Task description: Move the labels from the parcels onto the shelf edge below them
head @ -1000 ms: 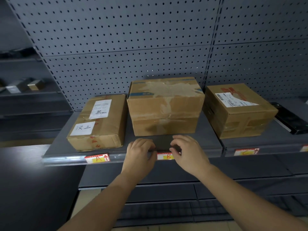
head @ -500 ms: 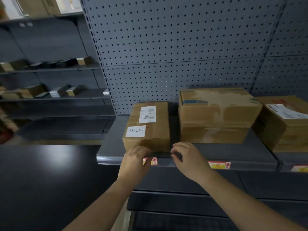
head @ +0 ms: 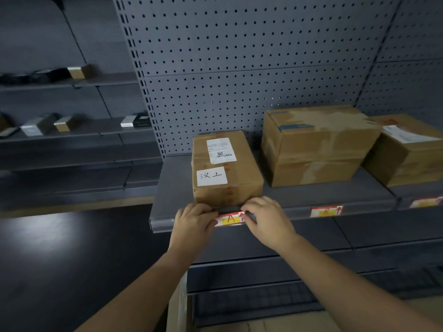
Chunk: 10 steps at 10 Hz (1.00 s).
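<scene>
Two hands, left (head: pixel 191 220) and right (head: pixel 266 216), fingertips pressed on the ends of red-yellow "A" label (head: pixel 229 219) lying lengthwise along shelf edge (head: pixel 163 221), below left parcel (head: pixel 225 168).

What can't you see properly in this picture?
- A label on the shelf edge: both ends covered by the left hand and right hand, head view.
- Shipping label on the left parcel: print too small.
- Right parcel and the tag below it: cut off by the frame edge.
- Small boxes on the far shelves: dim, blurred.
</scene>
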Tool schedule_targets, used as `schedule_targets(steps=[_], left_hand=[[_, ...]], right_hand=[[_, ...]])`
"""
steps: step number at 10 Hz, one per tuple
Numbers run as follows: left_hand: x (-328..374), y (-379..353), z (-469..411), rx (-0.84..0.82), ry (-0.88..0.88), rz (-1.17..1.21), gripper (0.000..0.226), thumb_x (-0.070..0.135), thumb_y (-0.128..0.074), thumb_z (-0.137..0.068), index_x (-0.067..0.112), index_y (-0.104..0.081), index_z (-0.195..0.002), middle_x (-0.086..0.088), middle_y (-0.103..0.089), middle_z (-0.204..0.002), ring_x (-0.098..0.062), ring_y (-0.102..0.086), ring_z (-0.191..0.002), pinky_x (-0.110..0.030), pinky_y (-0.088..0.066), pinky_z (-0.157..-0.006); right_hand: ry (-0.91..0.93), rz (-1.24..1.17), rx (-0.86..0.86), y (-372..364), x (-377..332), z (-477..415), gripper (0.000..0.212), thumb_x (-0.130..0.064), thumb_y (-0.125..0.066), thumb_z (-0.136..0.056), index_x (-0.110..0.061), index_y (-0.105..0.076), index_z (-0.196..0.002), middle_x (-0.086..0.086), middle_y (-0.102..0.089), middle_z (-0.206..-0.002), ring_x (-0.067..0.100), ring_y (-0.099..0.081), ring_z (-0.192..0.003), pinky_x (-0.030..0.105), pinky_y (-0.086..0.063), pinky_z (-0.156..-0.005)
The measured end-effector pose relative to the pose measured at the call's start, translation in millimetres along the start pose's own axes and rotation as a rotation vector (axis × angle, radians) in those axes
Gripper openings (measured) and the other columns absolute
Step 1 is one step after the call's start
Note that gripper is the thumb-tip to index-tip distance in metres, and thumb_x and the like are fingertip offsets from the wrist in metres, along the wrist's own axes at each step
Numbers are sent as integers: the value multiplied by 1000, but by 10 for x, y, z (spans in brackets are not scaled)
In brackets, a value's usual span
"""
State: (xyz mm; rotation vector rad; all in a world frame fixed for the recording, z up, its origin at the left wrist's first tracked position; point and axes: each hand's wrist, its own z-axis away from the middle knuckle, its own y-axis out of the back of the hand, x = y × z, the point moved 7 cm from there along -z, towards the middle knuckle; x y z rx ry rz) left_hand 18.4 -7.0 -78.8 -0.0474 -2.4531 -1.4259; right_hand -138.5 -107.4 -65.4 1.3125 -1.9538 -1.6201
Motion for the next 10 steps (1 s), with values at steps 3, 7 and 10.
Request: schedule_targets(steps=[3,7,10], left_hand=[[26,-71,23,27,61,-36,8,27,-73,-84,30,-76,-92,9,-67,-103,-18,-58,-102,-41,-40,-93],[22,-139,-39,16,75,-90,10,28,-62,-92,28,-71,-91,11,-63,-99,-14,-56,-99,-36,-36,-90],[7,-154,-9,36,67,-81,10,30,-61,-92,31,-70,-90,14,-63,-96,-11,-56,-96,-35,-36,-91]], right_hand=[[64,59,66,-105,67,2,14,-27,-69,-87,-23,-78,-96,-6,-72,-103,20,-58,-100,40,-51,-84],[66,105,42,-192,36,-35,10,-24,-63,-91,-20,-73,-92,-5,-68,-110,20,-57,-105,39,-44,-86],[51,99,46,-201,68,-25,11,-22,-63,-90,-18,-73,-93,-4,-68,-108,19,-57,-104,38,-45,-89]])
